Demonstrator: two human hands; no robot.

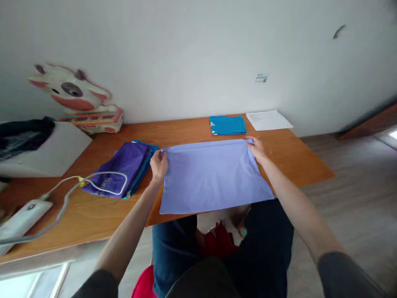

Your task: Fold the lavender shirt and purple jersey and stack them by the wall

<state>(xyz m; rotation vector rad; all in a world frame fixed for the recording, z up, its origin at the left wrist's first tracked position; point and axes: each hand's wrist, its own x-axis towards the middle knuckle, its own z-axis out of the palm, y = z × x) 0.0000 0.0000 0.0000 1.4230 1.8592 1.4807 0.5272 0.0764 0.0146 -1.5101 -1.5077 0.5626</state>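
A: Far left, what was cut off?
B: A dark bundle [25, 135], too murky to name, on a white box [66, 151]; both ran out of frame. Below, a white device [26, 221] was cropped too, with pale cable [66, 200] beside it.
A: Next along?
B: Cow-shaped figure [72, 95] against the wall. Then a purple folded cloth [119, 163] over blue layers, mostly hidden; its printing was too blurred to read, and a loop of cable crossed it.
A: The hands?
B: Left hand [159, 165]: fingers pinched together on the upper left corner of a lavender cloth [214, 178]. Right hand [256, 149] likewise, on the upper right corner. Both corners were partly covered by fingers.
A: And the cloth itself?
B: Plain, spread wide, lightly rippled, a narrow band along its top edge, puckered near the right hand. It was over the front of the worktop [294, 155], hiding part of the edge. Couldn't tell how much of it touched the wood.
A: Beyond?
B: Blue folded cloth [228, 125] behind it, then white paper [268, 120], any writing unreadable.
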